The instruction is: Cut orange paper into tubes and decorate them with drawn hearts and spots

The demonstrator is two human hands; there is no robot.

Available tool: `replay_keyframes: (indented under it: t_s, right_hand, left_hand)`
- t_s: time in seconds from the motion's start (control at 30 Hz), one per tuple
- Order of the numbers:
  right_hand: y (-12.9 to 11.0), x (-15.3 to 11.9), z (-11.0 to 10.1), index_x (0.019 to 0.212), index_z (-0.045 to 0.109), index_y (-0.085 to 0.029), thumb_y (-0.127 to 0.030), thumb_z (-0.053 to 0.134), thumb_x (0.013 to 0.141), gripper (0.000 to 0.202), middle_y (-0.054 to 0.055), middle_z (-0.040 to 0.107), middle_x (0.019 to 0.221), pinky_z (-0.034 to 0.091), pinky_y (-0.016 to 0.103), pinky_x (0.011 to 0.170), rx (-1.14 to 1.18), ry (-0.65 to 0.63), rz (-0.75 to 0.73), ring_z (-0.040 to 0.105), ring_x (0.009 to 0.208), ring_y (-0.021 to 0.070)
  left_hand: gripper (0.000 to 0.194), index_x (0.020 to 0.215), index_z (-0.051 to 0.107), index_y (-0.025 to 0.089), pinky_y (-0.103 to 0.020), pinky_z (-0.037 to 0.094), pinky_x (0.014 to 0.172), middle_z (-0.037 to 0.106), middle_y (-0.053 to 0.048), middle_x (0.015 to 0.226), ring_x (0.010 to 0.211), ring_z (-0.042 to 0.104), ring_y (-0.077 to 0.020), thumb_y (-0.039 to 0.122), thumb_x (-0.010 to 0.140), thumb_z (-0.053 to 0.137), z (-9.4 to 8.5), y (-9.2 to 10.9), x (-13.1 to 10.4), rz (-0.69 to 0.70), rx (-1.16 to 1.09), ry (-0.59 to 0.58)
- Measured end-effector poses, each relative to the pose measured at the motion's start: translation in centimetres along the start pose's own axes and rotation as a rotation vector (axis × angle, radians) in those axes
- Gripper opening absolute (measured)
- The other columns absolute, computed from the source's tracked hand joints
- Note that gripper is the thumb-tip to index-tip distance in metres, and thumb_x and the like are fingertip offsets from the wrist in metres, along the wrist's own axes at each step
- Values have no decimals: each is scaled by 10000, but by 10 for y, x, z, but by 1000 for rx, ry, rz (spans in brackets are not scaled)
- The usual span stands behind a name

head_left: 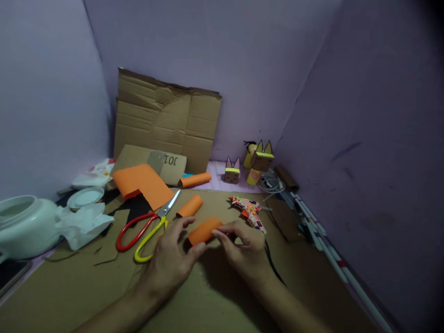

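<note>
A short orange paper roll [205,231] is held between my two hands over the cardboard sheet. My right hand [244,247] pinches its right end between thumb and fingers. Around its left end, my left hand [173,252] has thumb and fingers apart; whether they touch the roll is hard to tell. Just behind lies a second orange paper roll [190,206]. Scissors [161,217] with one red and one yellow handle lie left of it, blades pointing away. To the right rests a patterned glue gun [249,210], its dark cord running toward my right forearm.
Orange paper [144,182] and a longer orange roll [195,180] lie farther back. Cardboard pieces [166,115] lean on the wall. A white pot [29,226] and crumpled tissue [85,226] stand left. Cardboard animal figures [262,162], a coiled cable [271,183] and long tubes [335,259] are right.
</note>
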State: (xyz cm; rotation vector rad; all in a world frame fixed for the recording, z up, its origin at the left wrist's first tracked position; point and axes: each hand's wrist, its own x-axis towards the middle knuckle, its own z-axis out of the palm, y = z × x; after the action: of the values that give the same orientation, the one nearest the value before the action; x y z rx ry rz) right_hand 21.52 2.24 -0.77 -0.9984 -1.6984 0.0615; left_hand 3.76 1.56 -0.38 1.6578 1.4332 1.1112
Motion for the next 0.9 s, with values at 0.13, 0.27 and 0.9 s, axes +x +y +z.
replay_keyframes:
  t_s: [0.13, 0.27, 0.9]
  right_hand:
    - [-7, -3, -1, 676, 637, -188, -242, 689, 822, 165, 13, 673, 546, 424, 235, 467, -41, -58, -122, 594, 453, 127]
    - [-12, -8, 1, 685, 623, -181, -210, 644, 840, 159, 20, 650, 537, 409, 237, 478, -53, -110, -161, 594, 464, 132]
    - [23, 32, -17, 654, 634, -152, -480, 687, 722, 339, -16, 589, 502, 366, 198, 376, 366, 323, 697, 455, 383, 88]
  left_hand:
    - [177, 938, 704, 220, -339, 469, 866, 697, -76, 1006, 983, 622, -263, 281, 772, 698, -5, 7, -3, 232, 25, 84]
    - [123, 799, 709, 224, -294, 480, 710, 696, -46, 776, 774, 627, -203, 208, 860, 604, -7, 11, -4, 429, 46, -69]
    - [260, 1038, 598, 167, -352, 458, 722, 662, -101, 1015, 914, 608, -271, 295, 811, 589, -2, 8, 23, 243, 672, -70]
